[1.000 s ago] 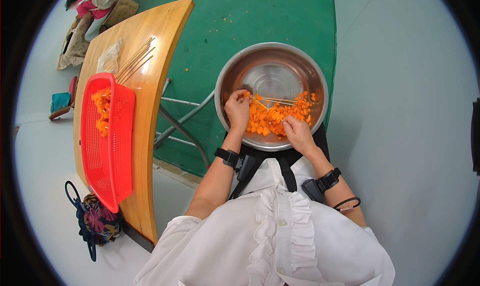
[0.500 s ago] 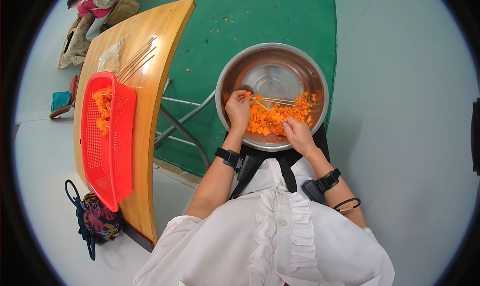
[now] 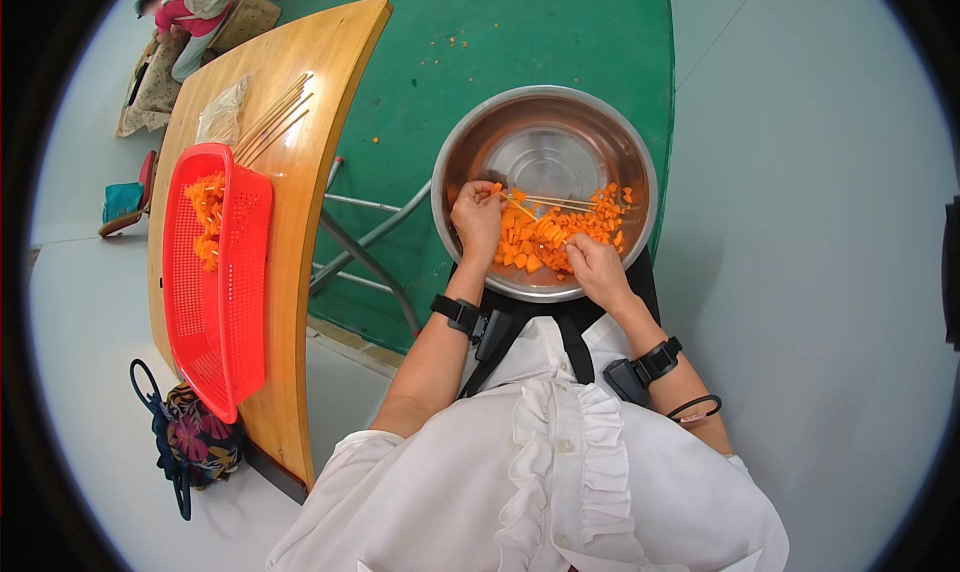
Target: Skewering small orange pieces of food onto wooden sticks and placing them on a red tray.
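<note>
**Holding a skewer over a bowl of orange cubes**

Sitting in the person's lap is a round steel bowl, its far half bare and shiny, its near half heaped with small orange cubes that look like cut carrot or squash. Both hands are inside the rim. The left hand is curled over the left edge of the heap, fingers pinched together on a thin wooden skewer with an orange cube at the fingertips; a few more pale sticks lie across the cubes just beyond it, pointing right. The right hand rests low on the near side of the heap, fingers bent down among the cubes; whether it is closed on a piece I cannot tell, since the fingertips are hidden.

To the left stands a long wooden table. On it lies a red plastic basket, mostly bare mesh, with a small pile of orange pieces at its far end. Just beyond the basket are a bundle of plain skewers and a clear bag, touching each other. A dark patterned bag hangs at the near end of the table. Green mat covers the floor under the bowl
</note>
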{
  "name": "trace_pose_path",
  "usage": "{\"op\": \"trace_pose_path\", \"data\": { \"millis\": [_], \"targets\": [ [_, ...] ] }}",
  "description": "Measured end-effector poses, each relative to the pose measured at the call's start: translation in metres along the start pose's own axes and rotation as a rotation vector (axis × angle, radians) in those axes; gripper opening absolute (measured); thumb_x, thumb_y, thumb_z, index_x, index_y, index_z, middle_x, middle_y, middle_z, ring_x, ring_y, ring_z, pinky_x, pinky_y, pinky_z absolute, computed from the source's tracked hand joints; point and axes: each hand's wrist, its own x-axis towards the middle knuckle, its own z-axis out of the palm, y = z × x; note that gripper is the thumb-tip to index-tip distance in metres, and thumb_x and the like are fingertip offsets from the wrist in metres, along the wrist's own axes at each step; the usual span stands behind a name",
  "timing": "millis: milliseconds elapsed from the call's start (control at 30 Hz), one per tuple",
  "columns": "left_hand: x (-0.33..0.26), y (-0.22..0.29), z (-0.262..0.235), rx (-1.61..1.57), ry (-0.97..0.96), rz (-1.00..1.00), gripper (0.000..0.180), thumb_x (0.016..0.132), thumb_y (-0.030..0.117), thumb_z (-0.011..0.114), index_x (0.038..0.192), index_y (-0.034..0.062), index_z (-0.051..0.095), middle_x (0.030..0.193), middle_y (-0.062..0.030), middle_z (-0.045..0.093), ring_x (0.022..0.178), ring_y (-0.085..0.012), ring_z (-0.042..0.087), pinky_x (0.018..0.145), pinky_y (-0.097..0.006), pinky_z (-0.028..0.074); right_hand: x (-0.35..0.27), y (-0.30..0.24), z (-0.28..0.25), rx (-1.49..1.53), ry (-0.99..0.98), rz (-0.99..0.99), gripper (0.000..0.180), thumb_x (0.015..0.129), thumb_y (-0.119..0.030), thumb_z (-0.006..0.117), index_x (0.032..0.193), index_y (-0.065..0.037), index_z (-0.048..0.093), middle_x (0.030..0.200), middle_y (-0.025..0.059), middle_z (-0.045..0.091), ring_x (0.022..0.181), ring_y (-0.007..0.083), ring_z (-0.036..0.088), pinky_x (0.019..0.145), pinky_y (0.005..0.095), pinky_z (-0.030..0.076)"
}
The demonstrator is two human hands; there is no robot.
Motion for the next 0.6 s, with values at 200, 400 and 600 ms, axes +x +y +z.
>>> {"op": "trace_pose_path", "data": {
  "millis": [200, 400, 600],
  "targets": [
    [0.0013, -0.0034, -0.0002, -0.015, 0.008, 0.011, 0.008, 0.080, -0.009, 0.050, 0.087, -0.0054, 0.051, 0.081, -0.0132, 0.061, 0.076, -0.0175, 0.063, 0.062, -0.022, 0.052, 0.0002, -0.0010, -0.0001, 0.005, -0.010, 0.015, 0.022, 0.084, -0.019, 0.046, 0.074, 0.000, 0.052, 0.063, 0.0211, 0.055, 0.061, 0.0374, 0.056, 0.057, 0.0433, 0.042],
    [0.0016, -0.0035, -0.0004, 0.033, -0.008, 0.012, 0.007, 0.080, -0.009, 0.050, 0.086, -0.0045, 0.051, 0.081, -0.0130, 0.061, 0.075, -0.0170, 0.063, 0.059, -0.022, 0.052, 0.0003, -0.0030, -0.0009, -0.011, -0.018, 0.017, 0.023, 0.084, -0.020, 0.046, 0.074, 0.000, 0.052, 0.063, 0.0213, 0.055, 0.061, 0.0372, 0.056, 0.057, 0.0432, 0.043],
    [-0.0004, -0.0064, -0.0016, 0.284, 0.043, 0.169, 0.005, 0.078, -0.004, 0.055, 0.083, -0.0023, 0.055, 0.071, -0.0084, 0.062, 0.065, -0.0120, 0.062, 0.055, -0.020, 0.049, 0.0004, -0.0028, 0.0005, -0.037, -0.011, -0.001, 0.024, 0.084, -0.020, 0.046, 0.072, 0.000, 0.051, 0.061, 0.0213, 0.055, 0.060, 0.0374, 0.055, 0.056, 0.0443, 0.042]
  ]
}}
